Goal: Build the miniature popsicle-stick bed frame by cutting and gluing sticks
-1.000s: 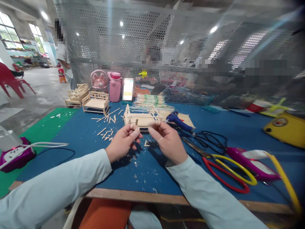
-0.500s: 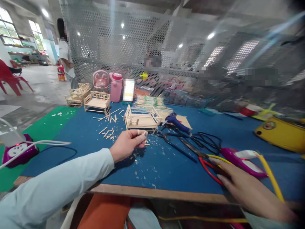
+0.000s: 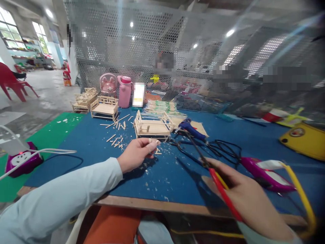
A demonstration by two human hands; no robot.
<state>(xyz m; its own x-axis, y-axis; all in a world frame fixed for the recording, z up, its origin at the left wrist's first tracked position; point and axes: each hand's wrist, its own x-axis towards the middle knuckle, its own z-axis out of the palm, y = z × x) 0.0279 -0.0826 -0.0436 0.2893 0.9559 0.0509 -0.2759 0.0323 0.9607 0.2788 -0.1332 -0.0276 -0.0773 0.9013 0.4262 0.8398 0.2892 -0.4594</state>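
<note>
L hand (image 3: 135, 154), mid-surface: fingers pinched shut, thumb against index, w/ a pale bit (image 3: 157, 142) at the tips, too small to ID. R hand (image 3: 245, 193), at approx. 4 o'clock from L: fingers part-curled round red & yellow handles of scissors (image 3: 218, 183), thumb standing off to the L side. Scissors are off the surface (image 3: 157, 186), blades aimed approx. 11 o'clock, handles down toward 5; can't tell how far blades are apart.

Small wooden bench (image 3: 154, 128) stands upright at approx. 12-1 o'clock of L hand, just beyond the knuckles. Cut sticks (image 3: 117, 141) lie loose at approx. 10-11 o'clock of L hand; few more bits by its fingertips.

Glue gun (image 3: 194, 130) on its side at 3 o'clock of the bench, nr. it, w/ dark cable (image 3: 224, 149) coiled toward 4. Pliers (image 3: 186, 152) lie flat between glue gun & L hand, approx. 3 o'clock of that hand.

Farther back, approx. 10-11 o'clock: second bench (image 3: 104, 109) w/ more wooden pieces (image 3: 85, 100) beside it, then pink bottle (image 3: 125, 92) & lit phone (image 3: 138, 95), both upright. Bagged sticks (image 3: 161, 107) at 12. Purple power strip (image 3: 266, 174) at approx. 2 o'clock of R hand; yellow pouch (image 3: 304, 139) beyond it.
</note>
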